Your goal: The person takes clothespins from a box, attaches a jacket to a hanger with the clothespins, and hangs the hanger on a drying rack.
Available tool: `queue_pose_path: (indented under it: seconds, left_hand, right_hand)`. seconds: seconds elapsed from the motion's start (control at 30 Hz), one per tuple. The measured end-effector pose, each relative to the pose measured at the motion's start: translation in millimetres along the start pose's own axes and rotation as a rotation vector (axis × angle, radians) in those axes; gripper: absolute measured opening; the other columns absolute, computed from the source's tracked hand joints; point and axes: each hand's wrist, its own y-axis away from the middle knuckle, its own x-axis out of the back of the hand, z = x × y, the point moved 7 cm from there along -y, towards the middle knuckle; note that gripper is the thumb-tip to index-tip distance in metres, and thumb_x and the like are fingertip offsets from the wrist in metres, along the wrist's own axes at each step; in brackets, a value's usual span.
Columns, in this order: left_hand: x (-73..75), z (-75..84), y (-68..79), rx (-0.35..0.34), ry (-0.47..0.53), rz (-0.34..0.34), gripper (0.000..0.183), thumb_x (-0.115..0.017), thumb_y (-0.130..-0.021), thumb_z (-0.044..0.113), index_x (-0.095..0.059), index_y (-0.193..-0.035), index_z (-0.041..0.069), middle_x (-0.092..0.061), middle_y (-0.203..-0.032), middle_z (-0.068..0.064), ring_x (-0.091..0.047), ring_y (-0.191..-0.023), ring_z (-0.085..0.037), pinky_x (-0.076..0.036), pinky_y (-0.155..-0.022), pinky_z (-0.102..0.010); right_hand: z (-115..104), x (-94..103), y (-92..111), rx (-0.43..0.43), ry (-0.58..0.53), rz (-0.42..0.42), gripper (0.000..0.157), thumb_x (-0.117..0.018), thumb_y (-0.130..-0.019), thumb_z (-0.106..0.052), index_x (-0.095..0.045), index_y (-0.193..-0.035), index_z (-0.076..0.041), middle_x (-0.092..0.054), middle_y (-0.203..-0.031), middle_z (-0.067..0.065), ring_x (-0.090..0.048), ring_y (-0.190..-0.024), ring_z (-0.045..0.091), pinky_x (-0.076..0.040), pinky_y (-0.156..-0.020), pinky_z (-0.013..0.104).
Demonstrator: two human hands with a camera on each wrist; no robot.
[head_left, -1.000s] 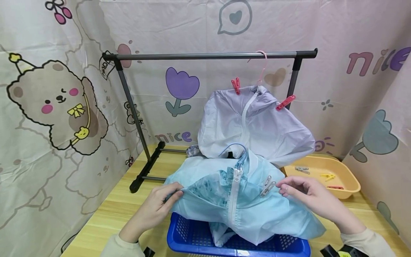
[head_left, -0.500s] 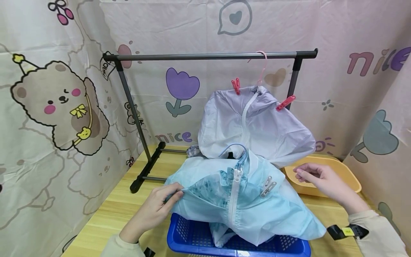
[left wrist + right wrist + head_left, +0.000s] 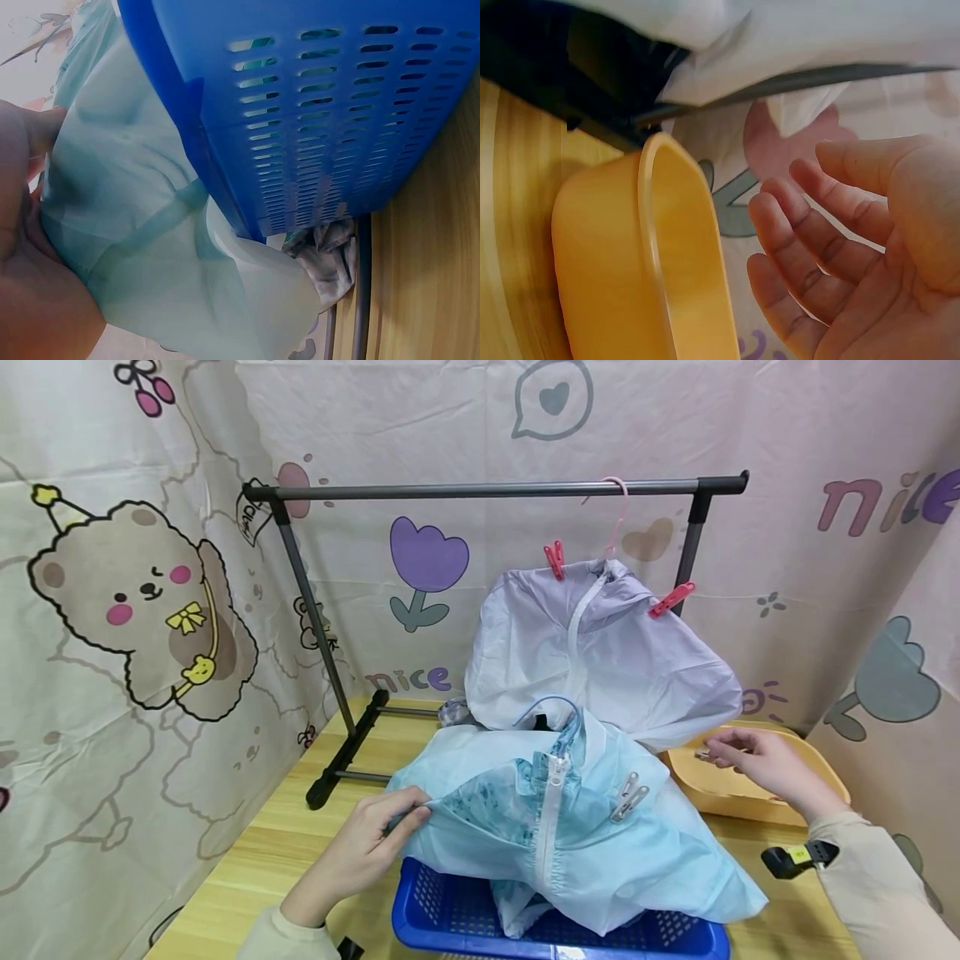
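In the head view a light-blue zip jacket [image 3: 480, 860] on a blue hanger [image 3: 553, 697] lies over a blue basket [image 3: 562, 947]. My left hand [image 3: 367, 843] pinches the jacket's left shoulder edge between thumb and fingers. A grey clothespin [image 3: 628, 797] is on the jacket right of the zip. My right hand [image 3: 772, 764] is over the yellow basin [image 3: 750, 797], its fingertips beside a grey clothespin [image 3: 702, 753]. The right wrist view shows that hand's fingers loosely bent, with nothing between them. In the left wrist view the jacket fabric [image 3: 135, 202] hangs beside the basket wall.
A dark clothes rack [image 3: 450, 492] stands behind. From it, on a pink hanger [image 3: 618, 510], hangs a lilac-white jacket [image 3: 517, 643] with red clothespins [image 3: 555, 560]. The wooden table [image 3: 247, 860] lies underneath; printed cloth [image 3: 345, 410] surrounds it.
My right hand has moved from beside the clothespin on the light-blue jacket rightwards and up to the yellow basin. My left hand keeps its hold on the jacket.
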Motion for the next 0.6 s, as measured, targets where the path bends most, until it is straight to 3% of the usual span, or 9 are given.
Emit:
queue_pose_path:
  seconds: [0.2,0.37,0.6]
  left_hand:
    - [-0.8,-0.2,-0.8,0.001,0.010,-0.004,0.027,-0.061,-0.105,-0.002,-0.066,-0.099,0.023,-0.047,-0.071,0.010,-0.043,-0.068,0.005,-0.043,-0.061,-0.019]
    - [-1.2,-1.1,-0.6,0.005,0.013,-0.007,0.027,-0.061,-0.106,-0.002,-0.066,-0.099,0.023,-0.046,-0.072,0.010,-0.043,-0.068,0.005,-0.043,-0.061,-0.019]
    - [-0.9,-1.8,-0.3,0.009,0.011,-0.005,0.027,-0.061,-0.106,-0.002,-0.066,-0.099,0.024,-0.047,-0.072,0.010,-0.044,-0.068,0.004,-0.044,-0.062,-0.019]
  right_hand:
    - [13.6,2.6,-14.5,-0.041,0.040,-0.027,0.042,-0.054,-0.114,-0.033,-0.064,-0.129,0.004,-0.073,-0.108,0.015,-0.068,-0.096,0.022,-0.051,-0.079,0.032]
    - [23.5,2.9,-25.9,-0.060,0.063,-0.044,0.043,-0.056,-0.114,-0.032,-0.062,-0.129,0.008,-0.072,-0.112,0.026,-0.071,-0.095,0.028,-0.054,-0.077,0.035]
    - [39.2,-0.5,-40.8,-0.074,0.131,-0.093,0.047,-0.055,-0.113,-0.030,-0.057,-0.131,0.013,-0.064,-0.130,0.042,-0.066,-0.115,0.055,-0.057,-0.092,0.062]
